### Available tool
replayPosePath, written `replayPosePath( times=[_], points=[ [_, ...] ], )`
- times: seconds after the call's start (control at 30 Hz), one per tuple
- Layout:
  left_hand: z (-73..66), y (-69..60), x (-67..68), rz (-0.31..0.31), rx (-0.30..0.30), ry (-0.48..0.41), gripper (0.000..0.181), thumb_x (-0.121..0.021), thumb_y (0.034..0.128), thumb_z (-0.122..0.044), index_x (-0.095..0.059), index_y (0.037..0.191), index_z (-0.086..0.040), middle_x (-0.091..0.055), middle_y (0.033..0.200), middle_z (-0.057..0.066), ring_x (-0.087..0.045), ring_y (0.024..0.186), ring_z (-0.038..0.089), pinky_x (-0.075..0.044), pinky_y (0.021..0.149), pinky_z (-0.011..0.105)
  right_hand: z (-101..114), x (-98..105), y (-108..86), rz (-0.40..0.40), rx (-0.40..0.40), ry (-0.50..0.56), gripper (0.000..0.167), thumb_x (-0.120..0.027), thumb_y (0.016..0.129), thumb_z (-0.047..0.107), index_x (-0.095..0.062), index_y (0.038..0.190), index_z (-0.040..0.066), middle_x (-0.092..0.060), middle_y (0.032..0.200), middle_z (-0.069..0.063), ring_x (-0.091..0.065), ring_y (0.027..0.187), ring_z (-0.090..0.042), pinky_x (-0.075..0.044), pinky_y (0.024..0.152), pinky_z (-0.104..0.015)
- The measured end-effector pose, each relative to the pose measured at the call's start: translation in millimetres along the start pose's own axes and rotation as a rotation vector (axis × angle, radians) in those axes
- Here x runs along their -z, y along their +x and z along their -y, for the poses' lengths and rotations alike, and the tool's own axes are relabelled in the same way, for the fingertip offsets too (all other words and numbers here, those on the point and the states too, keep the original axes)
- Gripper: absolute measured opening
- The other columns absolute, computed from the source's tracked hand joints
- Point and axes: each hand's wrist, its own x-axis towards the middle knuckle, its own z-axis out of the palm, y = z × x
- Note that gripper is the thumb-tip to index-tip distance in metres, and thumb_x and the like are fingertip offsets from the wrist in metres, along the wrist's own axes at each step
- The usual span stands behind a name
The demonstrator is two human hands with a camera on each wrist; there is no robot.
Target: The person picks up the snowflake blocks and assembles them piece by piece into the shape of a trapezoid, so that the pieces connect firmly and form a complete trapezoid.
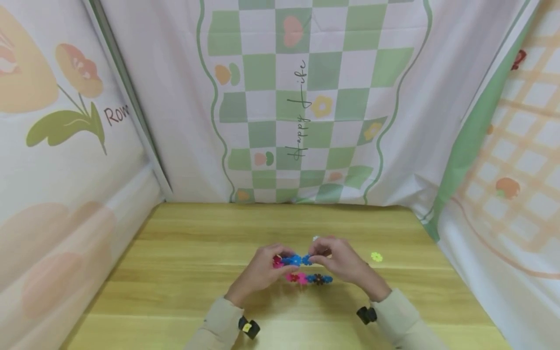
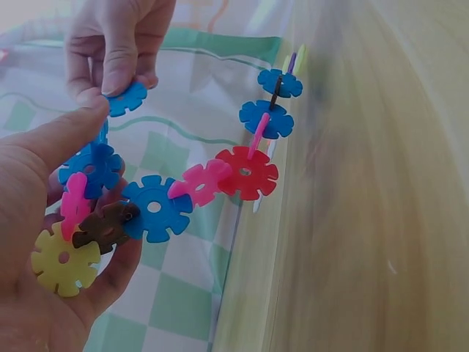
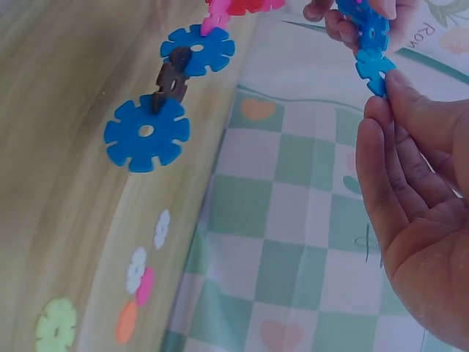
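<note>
My left hand (image 1: 267, 267) grips a chain of slotted flower-shaped plastic discs. In the left wrist view, a yellow disc (image 2: 64, 260), a brown disc (image 2: 110, 227) and a blue disc (image 2: 156, 207) lie at its fingers. Beyond them the chain runs through pink and a red disc (image 2: 248, 173) to blue and brown ones, curving out from the hand. Thumb and fingers of my right hand (image 1: 339, 257) pinch a small blue disc (image 3: 375, 71). That disc meets the blue discs by the left hand; whether their slots are fully joined I cannot tell.
Loose discs lie on the wooden table (image 1: 183, 272) beyond my right hand: a yellow-green disc (image 1: 376, 256), white discs (image 3: 136, 270), a pink disc (image 3: 145, 285) and an orange disc (image 3: 127, 321). Patterned cloth (image 1: 297, 107) hangs along the back and both sides.
</note>
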Motion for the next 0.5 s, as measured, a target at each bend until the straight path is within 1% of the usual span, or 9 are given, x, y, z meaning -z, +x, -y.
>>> replayPosePath(
  times=[0.17, 0.33, 0.4, 0.5],
  points=[
    [2.4, 0.2, -1.8, 0.022, -0.043, 0.023, 0.028, -0.079, 0.0953, -0.025, -0.075, 0.117, -0.007, -0.075, 0.107, 0.002, -0.067, 0.093, 0.003, -0.06, 0.082, 0.019, 5.0, -1.8, 4.7, 0.031, 0.068, -0.051, 0.011, -0.08, 0.09, 0.001, -0.074, 0.091, 0.01, -0.073, 0.084, 0.003, -0.067, 0.075, -0.003, -0.062, 0.07, -0.021],
    [2.5, 0.0, -3.8, 0.009, -0.09, 0.041, 0.026, -0.077, 0.0971, -0.025, -0.075, 0.114, -0.005, -0.075, 0.106, 0.004, -0.066, 0.092, 0.004, -0.059, 0.082, 0.019, 12.5, -2.4, 7.9, 0.038, 0.1, -0.123, 0.014, -0.08, 0.089, -0.001, -0.074, 0.088, 0.012, -0.072, 0.082, 0.003, -0.067, 0.073, -0.006, -0.06, 0.068, -0.019],
    [1.7, 0.3, -4.3, 0.0, -0.095, 0.05, 0.026, -0.076, 0.0974, -0.025, -0.075, 0.114, -0.005, -0.075, 0.105, 0.004, -0.067, 0.092, 0.005, -0.059, 0.081, 0.018, 15.2, -2.2, 9.3, 0.041, 0.105, -0.14, 0.015, -0.08, 0.09, -0.001, -0.074, 0.088, 0.012, -0.072, 0.081, 0.003, -0.067, 0.073, -0.007, -0.059, 0.068, -0.019],
    [-0.4, 1.5, -4.7, -0.016, -0.086, 0.068, 0.026, -0.076, 0.0973, -0.025, -0.075, 0.114, -0.005, -0.075, 0.106, 0.005, -0.068, 0.094, 0.008, -0.059, 0.082, 0.019, 16.9, -1.4, 11.8, 0.044, 0.1, -0.163, 0.015, -0.079, 0.091, -0.001, -0.074, 0.087, 0.013, -0.073, 0.082, 0.003, -0.068, 0.074, -0.008, -0.059, 0.068, -0.019]
  ],
)
